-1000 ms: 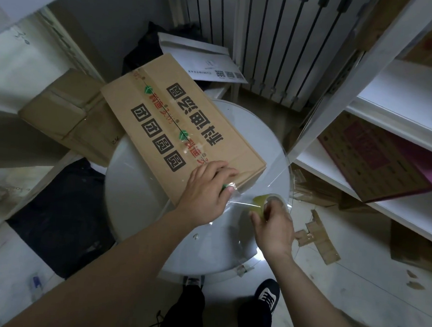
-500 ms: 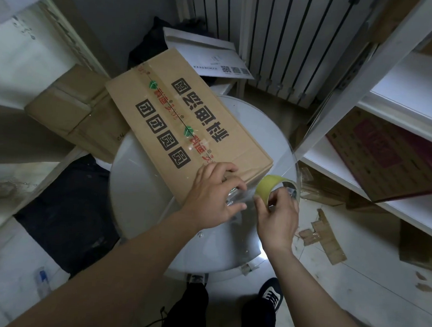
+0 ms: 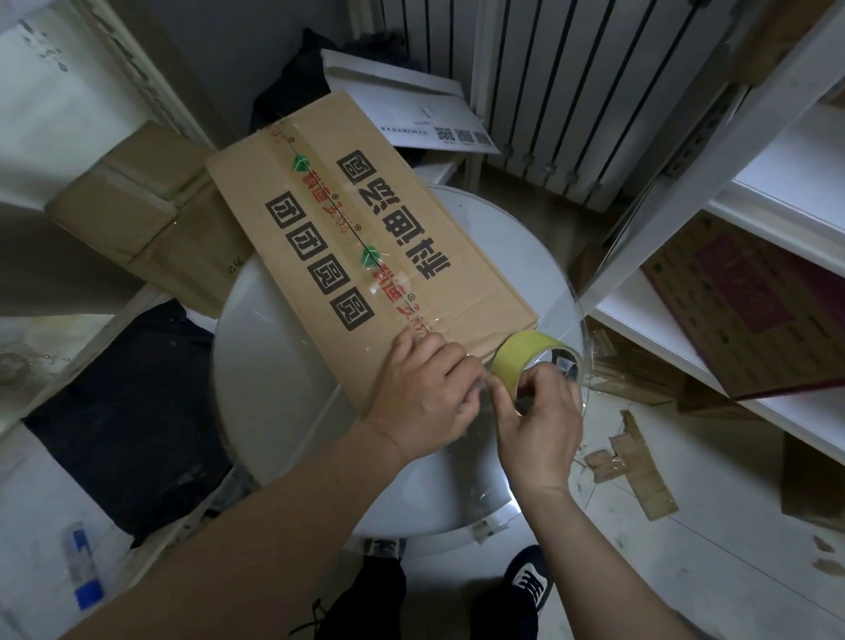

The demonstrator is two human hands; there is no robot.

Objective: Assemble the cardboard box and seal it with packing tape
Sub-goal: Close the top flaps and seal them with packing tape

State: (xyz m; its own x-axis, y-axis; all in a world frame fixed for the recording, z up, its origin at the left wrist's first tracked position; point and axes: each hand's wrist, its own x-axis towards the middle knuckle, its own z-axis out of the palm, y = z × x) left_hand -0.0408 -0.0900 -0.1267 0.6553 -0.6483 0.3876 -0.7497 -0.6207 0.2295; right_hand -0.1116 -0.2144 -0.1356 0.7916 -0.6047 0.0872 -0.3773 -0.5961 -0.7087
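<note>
- The cardboard box (image 3: 365,247) lies closed and flat on the round white tabletop (image 3: 282,390). Its long axis runs diagonally from far left to near right, and its far end overhangs the tabletop rim.
- A strip of clear, printed tape already runs along the box's centre seam.
- The left hand (image 3: 421,394) sits on the box's near right end. Its fingers are curled onto the top face at the edge, gripping the box, and its thumb points toward the roll. Something clear glints under the thumb; I cannot tell whether it is a tape end.
- The right hand (image 3: 537,426) pinches the packing tape roll (image 3: 522,360), thumb and fingers wrapped around its yellowish rim. The roll stands on edge, touching the box's near right corner, just beside the left hand.
- The two thumbs almost meet between box edge and roll.
- Bare tabletop shows to the left of the box and in front of the hands.
- A white shelf unit (image 3: 786,159) stands close on the right, with a printed carton (image 3: 757,310) on its lower shelf.
- A radiator (image 3: 549,80) and a white mailer (image 3: 399,100) lie beyond the box's far end.
- Flattened cardboard (image 3: 135,213) leans at the left, touching or just beside the box's far left side.
- Cardboard scraps (image 3: 634,466) lie on the floor to the right of the tabletop.
</note>
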